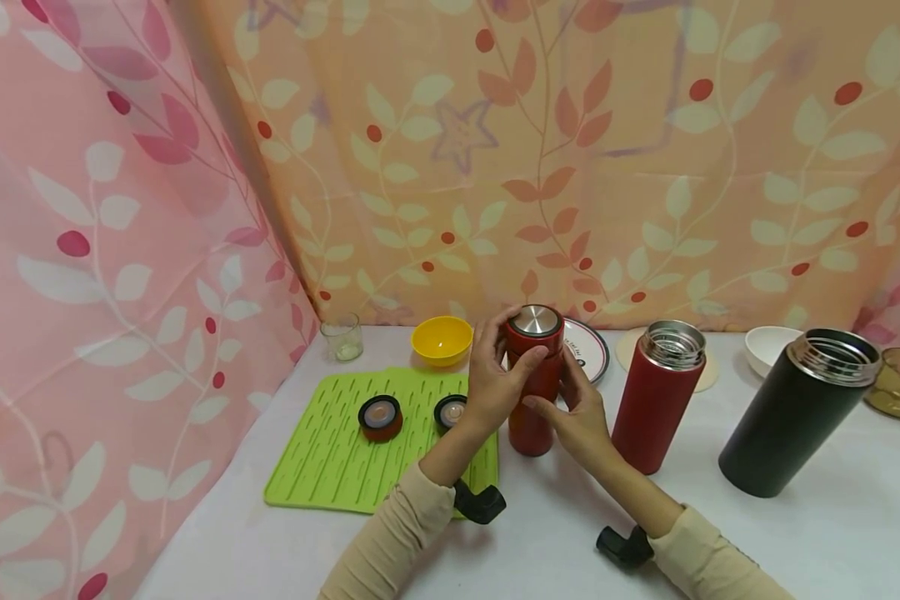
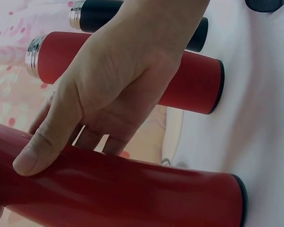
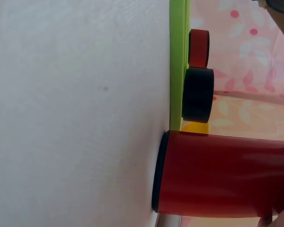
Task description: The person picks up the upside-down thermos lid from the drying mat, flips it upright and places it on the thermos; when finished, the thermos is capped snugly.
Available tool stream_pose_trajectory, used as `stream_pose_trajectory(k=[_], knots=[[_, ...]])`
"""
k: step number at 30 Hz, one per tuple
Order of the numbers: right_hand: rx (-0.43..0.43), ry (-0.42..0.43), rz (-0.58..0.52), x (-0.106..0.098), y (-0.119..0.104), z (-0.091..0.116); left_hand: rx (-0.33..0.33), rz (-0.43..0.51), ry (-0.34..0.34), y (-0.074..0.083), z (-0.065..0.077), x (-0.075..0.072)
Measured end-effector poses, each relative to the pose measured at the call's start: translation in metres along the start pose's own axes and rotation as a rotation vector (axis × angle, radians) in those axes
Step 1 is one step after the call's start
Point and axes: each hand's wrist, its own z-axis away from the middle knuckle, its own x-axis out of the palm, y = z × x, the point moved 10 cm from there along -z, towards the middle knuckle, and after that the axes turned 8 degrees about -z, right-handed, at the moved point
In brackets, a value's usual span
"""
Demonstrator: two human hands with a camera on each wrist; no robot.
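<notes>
In the head view a slim red thermos flask (image 1: 545, 385) stands upright, capped with a silver-topped lid (image 1: 536, 321). My left hand (image 1: 495, 375) grips its upper part at the lid, thumb across the front. Lower down, my right hand (image 1: 583, 419) holds the body from the right. The left wrist view shows the right hand (image 2: 118, 80) with its thumb on the flask (image 2: 146, 191) and the other fingers partly hidden behind. Seen from the right wrist, the flask's base (image 3: 163, 172) meets the table. A wider red flask (image 1: 658, 408) stands lidless to the right.
A lidless black flask (image 1: 791, 417) stands farther right. On a green mat (image 1: 322, 467) at left lie a red-sided lid (image 1: 381, 419) and a black lid (image 3: 198, 95). Behind are a glass (image 1: 342, 337), yellow bowl (image 1: 441, 340), plate (image 1: 587, 350) and white bowl (image 1: 768, 348).
</notes>
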Motion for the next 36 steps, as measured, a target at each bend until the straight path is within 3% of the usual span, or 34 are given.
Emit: stream_pose_trajectory(k=[6, 10, 15, 22, 27, 33, 36], knots=[[-0.009, 0.001, 0.002, 0.0, -0.002, 0.0, -0.058, 0.037, -0.04, -0.007, 0.001, 0.002], [0.005, -0.002, -0.003, 0.001, -0.001, 0.0, -0.08, 0.003, 0.021, -0.022, -0.001, 0.002], [0.005, -0.006, -0.016, 0.001, 0.0, 0.0, -0.057, 0.012, 0.073, -0.034, -0.002, 0.003], [-0.001, 0.004, -0.002, 0.001, -0.002, 0.001, -0.073, 0.12, -0.024, -0.013, 0.003, 0.004], [-0.008, 0.003, 0.003, 0.0, -0.001, 0.0, -0.071, 0.121, -0.073, -0.025, 0.003, 0.009], [0.011, -0.001, 0.001, 0.0, 0.001, 0.0, -0.054, 0.005, 0.016, -0.032, -0.001, 0.006], [0.012, -0.005, -0.013, 0.001, 0.001, 0.0, -0.062, -0.004, 0.063, -0.033, -0.002, 0.005]])
